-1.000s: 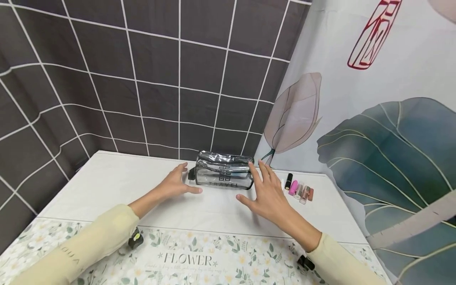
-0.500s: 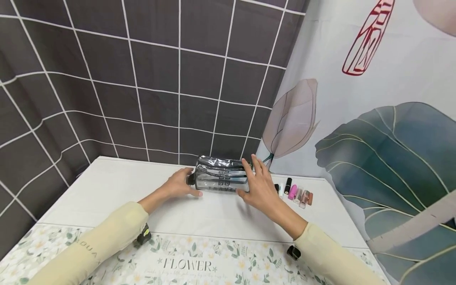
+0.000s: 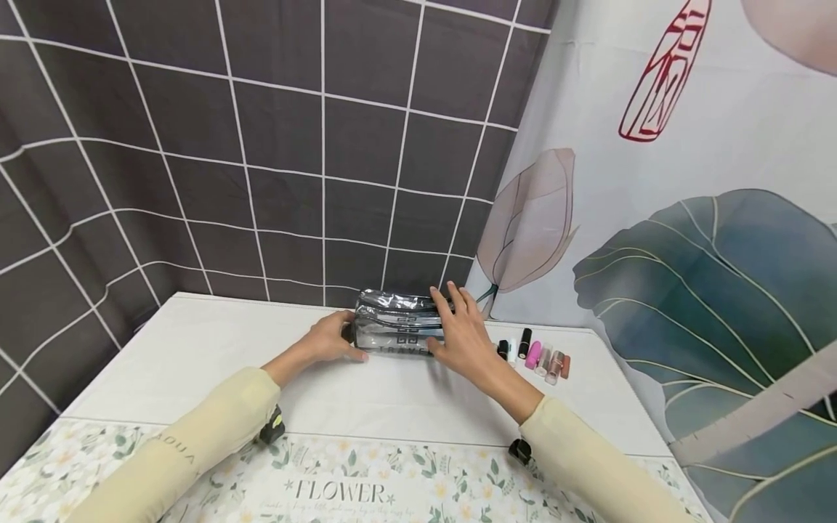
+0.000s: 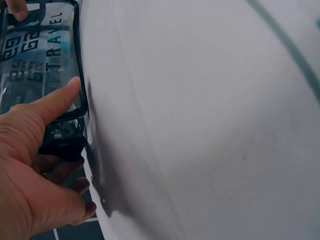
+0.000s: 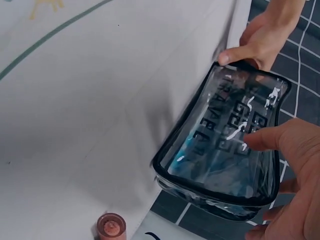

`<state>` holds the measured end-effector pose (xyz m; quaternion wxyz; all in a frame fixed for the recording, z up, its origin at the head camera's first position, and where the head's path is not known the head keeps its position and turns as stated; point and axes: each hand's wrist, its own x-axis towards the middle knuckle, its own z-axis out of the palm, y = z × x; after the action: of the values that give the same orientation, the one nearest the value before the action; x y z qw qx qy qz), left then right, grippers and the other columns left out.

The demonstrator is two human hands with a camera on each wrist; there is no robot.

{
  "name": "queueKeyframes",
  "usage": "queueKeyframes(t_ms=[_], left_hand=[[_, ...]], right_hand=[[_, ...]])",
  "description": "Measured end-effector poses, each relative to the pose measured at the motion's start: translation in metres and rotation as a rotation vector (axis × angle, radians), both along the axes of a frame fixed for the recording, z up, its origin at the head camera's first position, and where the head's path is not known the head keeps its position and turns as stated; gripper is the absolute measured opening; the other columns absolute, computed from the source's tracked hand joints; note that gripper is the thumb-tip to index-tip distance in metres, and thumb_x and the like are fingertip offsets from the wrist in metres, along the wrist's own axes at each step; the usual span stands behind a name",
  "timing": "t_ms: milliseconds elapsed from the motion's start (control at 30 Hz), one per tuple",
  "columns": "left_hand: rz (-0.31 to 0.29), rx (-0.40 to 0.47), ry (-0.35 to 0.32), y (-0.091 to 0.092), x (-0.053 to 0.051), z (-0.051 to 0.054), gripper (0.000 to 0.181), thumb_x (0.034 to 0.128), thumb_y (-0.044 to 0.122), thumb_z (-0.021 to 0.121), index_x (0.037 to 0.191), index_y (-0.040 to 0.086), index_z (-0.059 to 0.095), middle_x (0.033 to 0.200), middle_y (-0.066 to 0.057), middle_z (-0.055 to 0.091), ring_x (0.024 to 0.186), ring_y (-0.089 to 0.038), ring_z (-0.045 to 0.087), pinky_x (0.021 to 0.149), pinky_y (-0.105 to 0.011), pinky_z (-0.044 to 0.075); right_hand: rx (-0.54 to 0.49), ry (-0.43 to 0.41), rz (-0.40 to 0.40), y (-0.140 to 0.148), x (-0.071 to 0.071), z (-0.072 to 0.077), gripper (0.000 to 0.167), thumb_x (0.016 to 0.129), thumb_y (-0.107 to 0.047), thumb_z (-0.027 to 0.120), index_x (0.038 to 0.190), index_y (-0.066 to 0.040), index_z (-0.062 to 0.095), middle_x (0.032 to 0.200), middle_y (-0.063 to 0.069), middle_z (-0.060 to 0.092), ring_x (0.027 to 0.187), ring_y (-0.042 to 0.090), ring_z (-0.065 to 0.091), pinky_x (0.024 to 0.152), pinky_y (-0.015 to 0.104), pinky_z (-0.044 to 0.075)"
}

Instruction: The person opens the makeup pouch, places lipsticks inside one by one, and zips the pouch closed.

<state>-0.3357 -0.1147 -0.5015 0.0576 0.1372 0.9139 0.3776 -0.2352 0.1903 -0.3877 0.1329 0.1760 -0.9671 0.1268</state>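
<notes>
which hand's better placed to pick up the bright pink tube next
Probably the right hand: it's at the right end of the clear TRAVEL pouch, with the bright pink tube nearby. The left hand is at the opposite end, farther away.

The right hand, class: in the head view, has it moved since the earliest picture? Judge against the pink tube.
Yes. The right hand has moved left and forward, leaving a wider gap to the pink tube.

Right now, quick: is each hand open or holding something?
Left hand: holding one end of the clear bag.
Right hand: open, spread at the bag's other end.
</notes>
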Motion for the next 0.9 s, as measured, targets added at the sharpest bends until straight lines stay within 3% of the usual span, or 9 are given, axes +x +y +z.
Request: queueKeyframes(t_ms=[200,433,633,900], left_hand=[[-0.005,-0.013,0.032,0.004,0.016,0.015,0.107,0.0722,0.041,0.104,0.158,-0.003,0.059,0.157,-0.029,0.065,0.147,-0.054,0.060,0.124,-0.073,0.045],[-0.035,0.048,-0.021,0.007,0.047,0.057,0.096,0.0799,0.028,0.100,0.156,-0.010,0.056,0.157,-0.035,0.062,0.152,-0.058,0.054,0.129,-0.072,0.040],[-0.033,0.151,-0.071,0.004,0.047,0.060,0.094,0.0876,0.023,0.096,0.161,-0.012,0.049,0.161,-0.035,0.058,0.156,-0.057,0.050,0.134,-0.068,0.036],[-0.087,0.416,-0.133,-0.005,0.046,0.064,0.076,0.0947,0.011,0.089,0.158,-0.006,0.052,0.156,-0.031,0.062,0.150,-0.052,0.060,0.129,-0.063,0.045]], right_hand=[[-0.064,-0.066,0.012,-0.005,-0.002,-0.005,0.084,0.103,-0.017,0.079,0.176,-0.010,0.038,0.182,0.033,0.026,0.169,0.059,0.024,0.132,0.076,0.034],[-0.110,-0.071,0.019,-0.007,-0.006,-0.009,0.074,0.107,-0.012,0.072,0.174,-0.007,0.040,0.180,0.036,0.028,0.168,0.061,0.023,0.131,0.076,0.036],[-0.160,-0.090,0.031,-0.009,-0.006,-0.007,0.072,0.109,-0.013,0.069,0.174,-0.005,0.039,0.179,0.038,0.027,0.167,0.062,0.022,0.130,0.077,0.036],[-0.241,-0.117,0.015,-0.009,-0.004,-0.010,0.073,0.110,-0.016,0.067,0.176,-0.007,0.036,0.180,0.035,0.026,0.165,0.059,0.026,0.124,0.077,0.043]])
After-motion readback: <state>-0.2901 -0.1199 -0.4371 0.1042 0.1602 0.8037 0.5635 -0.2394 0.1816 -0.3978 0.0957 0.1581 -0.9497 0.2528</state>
